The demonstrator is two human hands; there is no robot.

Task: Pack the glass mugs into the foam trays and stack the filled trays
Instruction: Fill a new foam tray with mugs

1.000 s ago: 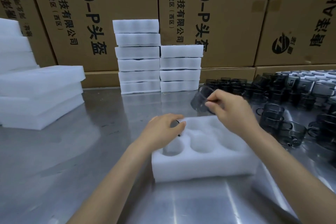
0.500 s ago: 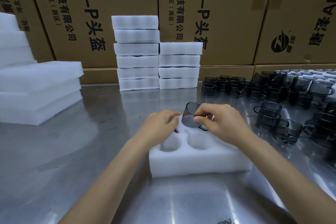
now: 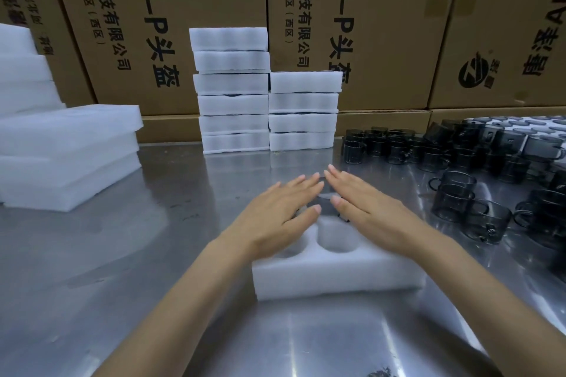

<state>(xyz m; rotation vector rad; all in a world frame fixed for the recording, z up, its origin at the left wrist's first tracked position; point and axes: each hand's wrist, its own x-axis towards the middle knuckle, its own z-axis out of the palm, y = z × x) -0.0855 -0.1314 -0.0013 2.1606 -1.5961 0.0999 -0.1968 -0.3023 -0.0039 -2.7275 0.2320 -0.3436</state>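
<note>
Mugs (image 3: 477, 211), dark glass, crowd right side of steel table (image 3: 153, 254); likely fragile and slick, best taken by handle or body. Left hand (image 3: 281, 214) and right hand (image 3: 364, 208) flat, fingers spread, gripping nothing, pressing over far pockets of foam tray (image 3: 337, 278). Filled stacks (image 3: 263, 92) against cartons (image 3: 190, 24) behind.

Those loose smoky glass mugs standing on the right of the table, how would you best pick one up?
Probably from above, with the right hand: the nearest glass mugs stand upright with open rims up. Pinch the rim or wrap the body; their handles point in varied directions, and neighbours crowd the sides.
</note>
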